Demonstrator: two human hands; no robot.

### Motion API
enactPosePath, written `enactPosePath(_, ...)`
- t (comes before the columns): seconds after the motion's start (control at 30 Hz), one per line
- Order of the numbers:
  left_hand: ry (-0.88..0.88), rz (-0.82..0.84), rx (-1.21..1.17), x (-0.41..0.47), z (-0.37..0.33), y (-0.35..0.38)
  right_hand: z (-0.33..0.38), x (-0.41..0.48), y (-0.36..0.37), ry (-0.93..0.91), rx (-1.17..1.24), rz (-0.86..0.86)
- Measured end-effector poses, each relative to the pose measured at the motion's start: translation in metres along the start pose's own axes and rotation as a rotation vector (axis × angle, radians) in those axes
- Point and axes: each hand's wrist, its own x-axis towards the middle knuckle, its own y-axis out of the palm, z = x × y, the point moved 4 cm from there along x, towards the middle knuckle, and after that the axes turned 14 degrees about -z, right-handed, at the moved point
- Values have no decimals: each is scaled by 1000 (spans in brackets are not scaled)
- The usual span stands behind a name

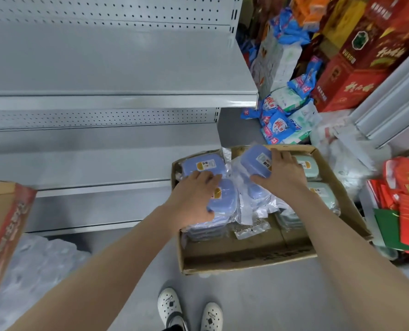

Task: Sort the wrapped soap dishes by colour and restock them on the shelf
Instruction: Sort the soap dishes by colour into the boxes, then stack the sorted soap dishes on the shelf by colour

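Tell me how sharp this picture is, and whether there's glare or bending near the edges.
Head view: the wide lens bows the shelf edge; head view: the blue soap dish in the right hand looks motion-blurred; head view: the plastic wrap beside it glints, light otherwise soft and even.

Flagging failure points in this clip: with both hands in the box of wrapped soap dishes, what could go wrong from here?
1. The right hand grips a lifted blue dish in loose, glossy wrap; it might slip free.
2. The blue stack under the left hand looks uneven and could slide apart.
3. The green dishes lie alongside in the same cardboard box, so colours could get mixed.
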Motion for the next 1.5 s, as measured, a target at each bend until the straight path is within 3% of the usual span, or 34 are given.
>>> enactPosePath(0.13, 162, -163, 132, 33, 18, -25, -7, 3, -3, 27, 34, 11)
enactPosePath(0.37, 169, 158, 278, 51, 26, 4, -1, 2, 12, -27, 21, 63)
enactPosePath(0.47, 30, 114, 52, 48, 26, 7, 2, 2, 18, -52, 3, 71)
enactPosePath(0.57, -119, -207, -255, 42, 22, 3, 7, 2, 21, -82, -32, 83)
enactPosePath(0.63, -228, -314, -326, 41, 20, 5, 11, 2, 22, -97, -53, 95)
enactPosePath(0.7, -406, -258, -342, 40, 17, 9, 14, 3, 23, -110, -73, 99)
enactPosePath(0.8, -584, -153, -154, 36, 15, 15, 15, 5, 24, -123, -90, 107)
enactPosePath(0.93, -668, -123, 63, 28, 10, 13, 16, 6, 24, -132, -96, 110)
enactPosePath(1.13, -756, -59, 35, 18, -6, 22, 16, 2, 12, -163, -86, 77)
enactPosePath(1.3, -713, -135, -80, 10, 0, -4, 11, 2, -13, -187, 31, 24)
enactPosePath(1.5, -538, -257, -182, -1, 20, -91, 13, 13, -73, -291, 289, 44)
